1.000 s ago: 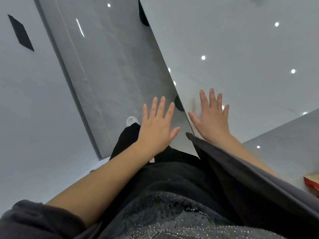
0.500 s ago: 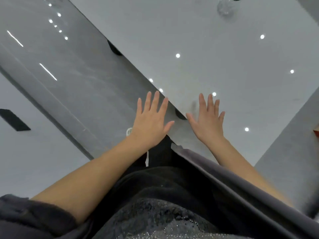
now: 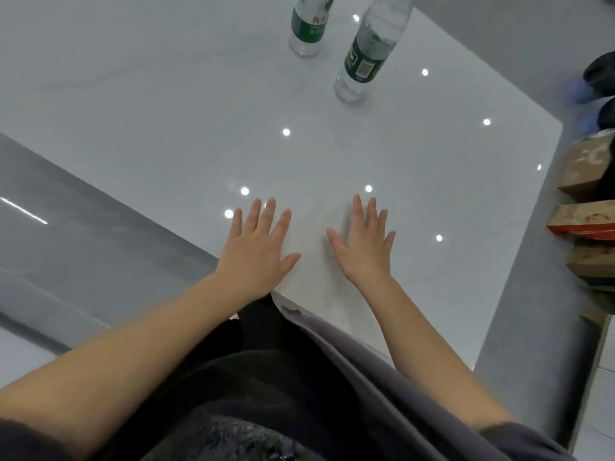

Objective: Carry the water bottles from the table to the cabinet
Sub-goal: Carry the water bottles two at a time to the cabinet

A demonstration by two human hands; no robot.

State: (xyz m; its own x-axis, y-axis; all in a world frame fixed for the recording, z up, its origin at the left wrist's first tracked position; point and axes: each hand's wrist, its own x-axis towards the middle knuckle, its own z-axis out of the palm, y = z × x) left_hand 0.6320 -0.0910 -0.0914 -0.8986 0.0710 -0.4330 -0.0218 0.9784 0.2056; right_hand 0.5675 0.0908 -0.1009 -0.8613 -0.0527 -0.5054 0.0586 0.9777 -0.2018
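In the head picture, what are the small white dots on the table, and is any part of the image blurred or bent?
Head view: the white dots are ceiling lights mirrored in the glossy table, so glare, not objects; the two bottles lean outward and are cut off at the top edge, a wide-angle effect; the left hand and right hand look slightly soft; the boxes at the right edge are blurred.
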